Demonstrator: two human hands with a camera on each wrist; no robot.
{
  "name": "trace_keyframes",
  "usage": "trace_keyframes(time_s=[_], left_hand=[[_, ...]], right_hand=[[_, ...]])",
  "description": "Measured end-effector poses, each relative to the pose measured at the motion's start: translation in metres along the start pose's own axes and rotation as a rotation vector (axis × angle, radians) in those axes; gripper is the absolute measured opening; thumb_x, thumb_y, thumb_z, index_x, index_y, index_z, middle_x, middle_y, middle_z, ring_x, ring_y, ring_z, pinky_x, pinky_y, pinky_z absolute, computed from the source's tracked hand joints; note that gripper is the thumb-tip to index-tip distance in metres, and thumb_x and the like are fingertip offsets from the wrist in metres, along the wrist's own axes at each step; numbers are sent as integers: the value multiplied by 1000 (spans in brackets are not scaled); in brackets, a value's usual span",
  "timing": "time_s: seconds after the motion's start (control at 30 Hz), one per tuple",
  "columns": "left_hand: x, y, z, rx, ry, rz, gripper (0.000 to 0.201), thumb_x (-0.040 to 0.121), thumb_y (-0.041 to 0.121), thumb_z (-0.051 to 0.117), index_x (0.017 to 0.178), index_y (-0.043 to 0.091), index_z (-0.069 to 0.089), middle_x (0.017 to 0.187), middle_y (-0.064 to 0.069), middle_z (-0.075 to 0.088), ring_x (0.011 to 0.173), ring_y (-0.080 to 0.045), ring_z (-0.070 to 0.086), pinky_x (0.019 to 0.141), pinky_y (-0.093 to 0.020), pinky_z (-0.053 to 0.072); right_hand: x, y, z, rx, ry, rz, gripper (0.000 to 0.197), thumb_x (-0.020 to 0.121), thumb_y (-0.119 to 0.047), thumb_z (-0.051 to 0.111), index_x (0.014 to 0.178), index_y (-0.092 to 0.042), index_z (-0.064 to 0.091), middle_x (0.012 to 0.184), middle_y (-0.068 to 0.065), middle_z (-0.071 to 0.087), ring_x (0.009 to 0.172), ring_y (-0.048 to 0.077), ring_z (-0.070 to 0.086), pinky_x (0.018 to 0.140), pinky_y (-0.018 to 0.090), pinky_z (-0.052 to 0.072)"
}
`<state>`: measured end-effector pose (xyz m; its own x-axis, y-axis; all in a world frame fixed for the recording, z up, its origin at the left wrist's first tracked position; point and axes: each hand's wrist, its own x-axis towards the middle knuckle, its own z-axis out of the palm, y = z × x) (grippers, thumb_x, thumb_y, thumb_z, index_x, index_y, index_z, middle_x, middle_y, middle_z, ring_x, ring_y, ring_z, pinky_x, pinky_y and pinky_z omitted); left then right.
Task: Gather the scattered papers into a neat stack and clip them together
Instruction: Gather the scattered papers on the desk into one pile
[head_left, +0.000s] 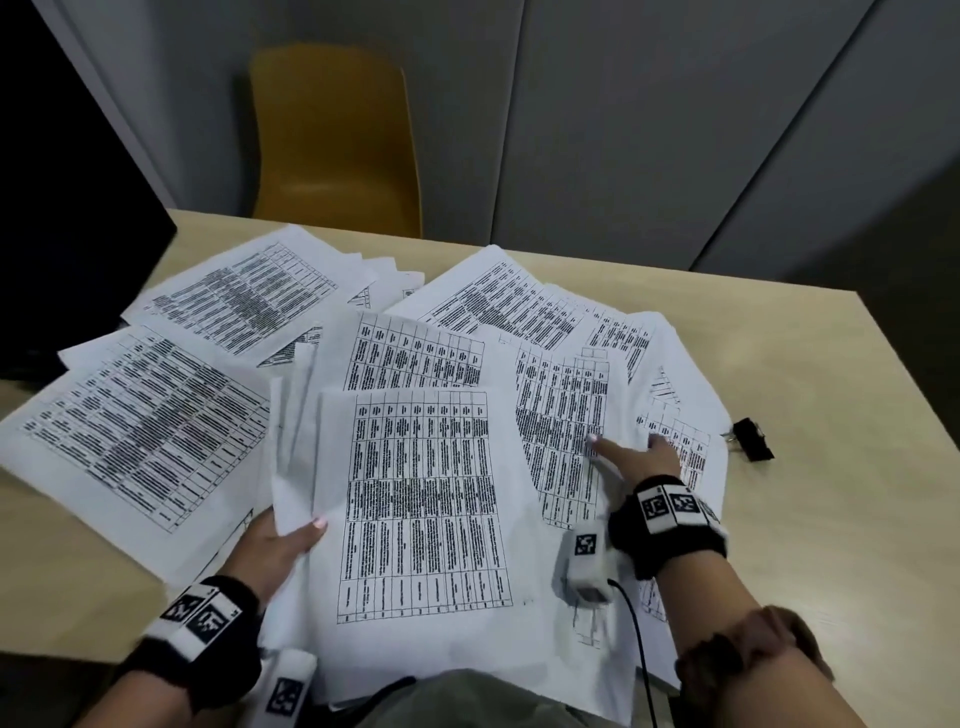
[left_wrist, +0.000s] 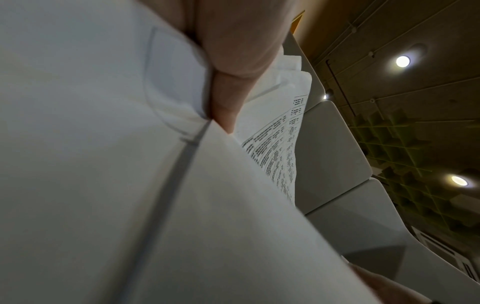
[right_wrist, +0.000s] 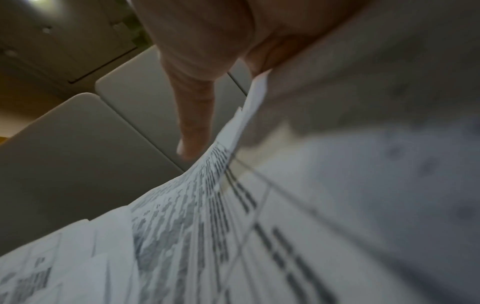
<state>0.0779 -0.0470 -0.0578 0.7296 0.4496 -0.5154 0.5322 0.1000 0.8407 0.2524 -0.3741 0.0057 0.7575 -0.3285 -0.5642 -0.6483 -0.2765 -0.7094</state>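
My left hand (head_left: 278, 551) pinches papers (head_left: 415, 499) at six o'clock; my right hand (head_left: 641, 457) lies flat-fingered on sheets (head_left: 566, 415) at three o'clock; clip (head_left: 753, 439) beyond.

My head view evenly lit and dim at the far walls, edges bowed, two ceiling lamps (left_wrist: 402, 61) glaring beyond my left hand (left_wrist: 233, 61), papers (right_wrist: 363, 205) under my right hand (right_wrist: 197, 82) smeared with blur.

A light wooden table (head_left: 810, 364) carries overlapping printed papers (head_left: 421, 499) and a black binder clip (head_left: 753, 439) beside them.
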Motion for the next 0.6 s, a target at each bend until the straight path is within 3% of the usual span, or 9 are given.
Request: trace_keyframes(time_s=[0.03, 0.1, 0.2, 0.37, 0.43, 0.5, 0.6], left_hand=[[0, 0, 0, -9, -2, -1, 15, 86, 7, 60, 97, 15, 64, 101, -16, 70, 100, -34, 64, 96, -52, 45], [0, 0, 1, -34, -6, -5, 16, 86, 4, 59, 98, 13, 64, 98, -14, 69, 99, -34, 64, 96, -51, 44], [-2, 4, 3, -35, -3, 8, 16, 86, 1, 57, 93, 14, 63, 91, -9, 68, 94, -31, 62, 97, -47, 43], [-3, 6, 3, 0, 4, 29, 15, 86, 2, 58, 98, 9, 61, 95, -10, 68, 94, -29, 62, 92, -40, 44], [-4, 7, 4, 10, 8, 31, 18, 86, 2, 58, 103, 7, 60, 97, -11, 67, 95, -28, 61, 93, -39, 43], [-5, 8, 4, 9, 0, 37, 24, 86, 1, 58, 109, 5, 60, 92, -4, 67, 97, -28, 61, 95, -38, 41], [-7, 10, 5, 3, 0, 52, 29, 86, 0, 57, 115, 5, 58, 96, -5, 65, 99, -25, 59, 93, -34, 39]], right_hand=[[-2, -1, 4, -20, -57, 28, 99, 59, -26, 85, 138, -1, 32, 125, 13, 56, 117, 35, 54, 96, 40, 44], [-3, 2, 10, -64, -107, 20, 71, 67, -20, 81, 126, 3, 47, 97, 11, 61, 91, 32, 61, 79, 34, 49], [-1, 11, 13, 31, -17, -22, 44, 77, -16, 73, 111, 5, 55, 73, 12, 60, 62, 23, 56, 58, 28, 47], [-6, 26, 12, 57, -145, -38, 27, 83, -12, 65, 103, -7, 49, 81, 12, 59, 67, 22, 56, 58, 29, 46], [-8, 30, 12, 45, -104, -84, 18, 86, -10, 61, 99, -5, 49, 74, 10, 55, 61, 21, 52, 52, 28, 45], [-10, 29, 9, 77, -40, -136, 6, 88, -6, 56, 87, -4, 51, 65, 9, 50, 53, 20, 47, 46, 26, 42], [0, 26, -4, 73, 85, -228, 23, 87, -3, 54, 67, -12, 47, 61, 11, 48, 54, 20, 46, 50, 27, 41]])
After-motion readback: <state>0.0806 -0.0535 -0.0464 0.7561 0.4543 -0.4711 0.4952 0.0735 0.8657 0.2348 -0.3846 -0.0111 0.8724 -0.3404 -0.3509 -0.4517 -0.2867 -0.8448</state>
